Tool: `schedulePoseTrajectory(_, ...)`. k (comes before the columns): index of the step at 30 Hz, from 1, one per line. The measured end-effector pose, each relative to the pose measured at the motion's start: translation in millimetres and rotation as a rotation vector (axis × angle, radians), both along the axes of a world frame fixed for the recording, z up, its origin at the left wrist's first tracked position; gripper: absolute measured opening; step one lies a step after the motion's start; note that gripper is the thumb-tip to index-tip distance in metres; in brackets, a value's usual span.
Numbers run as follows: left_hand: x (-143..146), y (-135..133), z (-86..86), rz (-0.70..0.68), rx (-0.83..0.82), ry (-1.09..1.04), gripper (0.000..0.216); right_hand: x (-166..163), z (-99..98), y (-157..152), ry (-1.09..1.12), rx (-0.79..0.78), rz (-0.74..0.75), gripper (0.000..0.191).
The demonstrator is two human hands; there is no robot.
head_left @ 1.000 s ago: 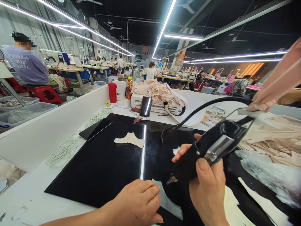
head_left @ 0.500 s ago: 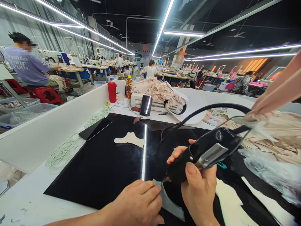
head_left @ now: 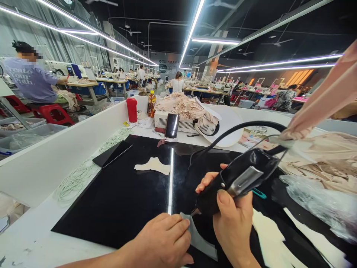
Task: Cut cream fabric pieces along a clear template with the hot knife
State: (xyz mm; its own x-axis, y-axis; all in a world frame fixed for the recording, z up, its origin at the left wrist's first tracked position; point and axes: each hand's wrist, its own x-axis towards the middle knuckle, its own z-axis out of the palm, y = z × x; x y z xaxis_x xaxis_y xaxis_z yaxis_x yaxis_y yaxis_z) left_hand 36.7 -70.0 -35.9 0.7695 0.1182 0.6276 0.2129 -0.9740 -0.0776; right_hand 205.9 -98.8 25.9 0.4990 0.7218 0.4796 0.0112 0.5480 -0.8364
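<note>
My right hand [head_left: 232, 219] is wrapped around a black corded hand tool [head_left: 240, 182]. This pistol-like tool has a metal plate on its side and a narrow metal tip pointing down to the left. Its tip is at the upper end of a curved grey translucent strip [head_left: 202, 242] on the black board [head_left: 125, 201]. My left hand [head_left: 164, 238] is closed, its fingertips pinching the strip's upper left edge close to the tip. Whether the tip touches the strip I cannot tell. Farther up the board lies a cream fabric piece [head_left: 153, 165].
Cream pieces [head_left: 272, 238] and crumpled clear plastic [head_left: 312, 201] lie at right. A black cable [head_left: 237, 130] arches behind the tool. Toward the back are a phone [head_left: 171, 125], a vented box [head_left: 184, 126] under fabric, and a red cup [head_left: 132, 109]. Green cord [head_left: 72, 184] runs along the left.
The tool and my right hand have shifted slightly left. My left hand stays pressed at the grey strip. The whole view has moved a little.
</note>
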Motion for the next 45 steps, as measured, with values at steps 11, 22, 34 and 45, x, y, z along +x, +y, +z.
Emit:
schedulePoseTrajectory(11,-1,2,-0.7,-0.016,0.006,-0.001,0.034,-8,6.7,7,-0.05,0.032,0.055,0.028)
schedulePoseTrajectory(22,-2,3,-7.3,-0.013,0.004,0.069,0.038,-9,4.3,8,-0.047,0.038,0.051,0.03)
schedulePoseTrajectory(34,-1,3,-12.1,-0.008,0.004,0.08,0.038,-14,5.2,14,0.009,0.042,0.037,0.031)
schedulePoseTrajectory(45,-3,1,-3.7,-0.022,-0.034,0.076,0.035,-6,11.6,9,0.027,0.018,0.014,0.03)
